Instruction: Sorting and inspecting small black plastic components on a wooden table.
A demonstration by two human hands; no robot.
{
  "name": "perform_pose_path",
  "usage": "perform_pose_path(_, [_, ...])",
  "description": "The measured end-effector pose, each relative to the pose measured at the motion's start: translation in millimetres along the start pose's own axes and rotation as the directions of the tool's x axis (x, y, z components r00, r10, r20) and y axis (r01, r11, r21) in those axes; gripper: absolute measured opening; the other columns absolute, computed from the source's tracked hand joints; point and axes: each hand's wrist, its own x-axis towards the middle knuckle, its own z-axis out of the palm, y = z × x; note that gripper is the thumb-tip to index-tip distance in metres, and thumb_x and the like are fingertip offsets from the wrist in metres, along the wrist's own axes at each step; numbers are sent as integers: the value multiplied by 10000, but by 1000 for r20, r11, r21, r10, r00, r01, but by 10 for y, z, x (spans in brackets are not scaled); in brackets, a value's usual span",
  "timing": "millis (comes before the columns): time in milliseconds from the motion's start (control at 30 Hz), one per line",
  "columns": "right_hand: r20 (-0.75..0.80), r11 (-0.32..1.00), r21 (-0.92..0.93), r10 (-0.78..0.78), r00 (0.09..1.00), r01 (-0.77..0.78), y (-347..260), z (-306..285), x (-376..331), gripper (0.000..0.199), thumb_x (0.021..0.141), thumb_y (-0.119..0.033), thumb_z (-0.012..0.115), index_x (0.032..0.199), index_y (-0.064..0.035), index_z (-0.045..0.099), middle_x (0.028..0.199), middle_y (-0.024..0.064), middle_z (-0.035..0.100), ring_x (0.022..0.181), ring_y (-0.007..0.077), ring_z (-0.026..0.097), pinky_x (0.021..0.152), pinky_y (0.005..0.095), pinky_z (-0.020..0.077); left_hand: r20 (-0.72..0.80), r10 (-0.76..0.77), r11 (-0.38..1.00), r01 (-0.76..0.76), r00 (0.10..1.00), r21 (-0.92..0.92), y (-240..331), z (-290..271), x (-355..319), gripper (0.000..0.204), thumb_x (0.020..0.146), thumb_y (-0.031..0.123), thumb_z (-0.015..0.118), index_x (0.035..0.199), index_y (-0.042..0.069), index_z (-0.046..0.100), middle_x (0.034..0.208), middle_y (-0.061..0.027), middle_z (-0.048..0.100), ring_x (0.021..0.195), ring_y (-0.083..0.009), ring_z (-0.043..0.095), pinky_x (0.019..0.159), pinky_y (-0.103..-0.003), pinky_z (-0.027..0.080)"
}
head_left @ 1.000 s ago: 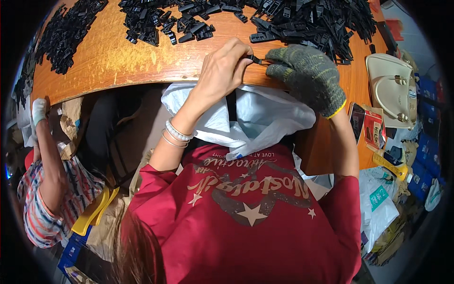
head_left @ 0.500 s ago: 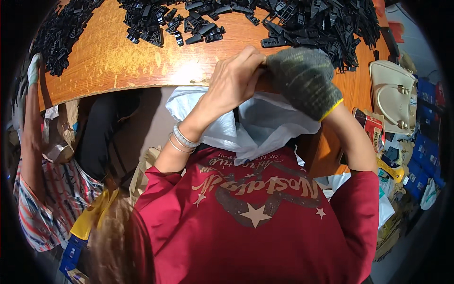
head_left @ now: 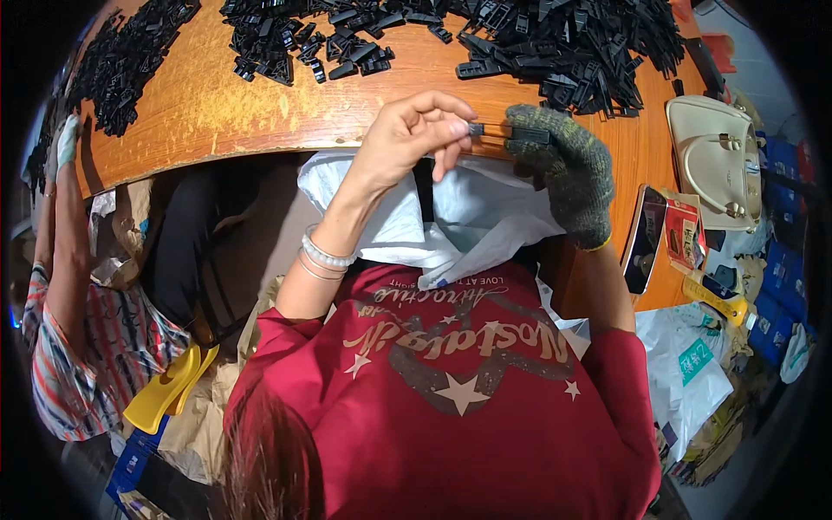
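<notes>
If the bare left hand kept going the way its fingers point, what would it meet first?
The left hand points right along the small black plastic piece; it would likely meet the gloved right hand holding the other end.

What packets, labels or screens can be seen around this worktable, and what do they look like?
Phone: right edge of the table, dark flat slab, screen unlit.
Red packet: beside the phone, small upright pouch, red and white.
White bag with a green label: below the table at right, crumpled plastic.
Blue boxes: far right, stacked, blue with pale labels.
</notes>
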Motion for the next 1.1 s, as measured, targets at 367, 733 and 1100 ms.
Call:
perform_pose_path(367, [37, 926, 375, -59, 998, 41, 105, 92, -78, 328, 868, 21, 588, 1193, -18, 618, 1023, 46, 666, 832, 119, 651, 605, 198, 493, -12, -160, 987, 160, 987, 24, 42, 158, 34, 205, 856, 155, 713, 806, 7, 580, 552, -9, 560, 428, -32, 457, 388, -163, 278])
perform_pose_path(733, [261, 995, -97, 40, 964, -15, 120, 196, -195, 285, 829, -116, 685, 1085, 4, 651, 902, 111, 672, 803, 184, 634, 748, 310, 509, 134, 550, -60, -121, 824, 991, -20, 133, 498, 301, 781, 236, 720, 800, -24, 567, 825, -203, 616, 665, -384, 618, 550, -452, 463])
perform_pose_path(1100, [60, 521, -713, -621, 781, 469, 407, 158, 143, 296, 917, -126, 503, 1176, -21, 597, 995, 122, 641, 784, 201, 656, 630, 313, 510, -4, -10, 696, 10, 1000, 718, 56, 385, 137, 164, 785, 132, 698, 842, -20, 680, 579, -87, 611, 548, -113, 592, 544, -282, 478])
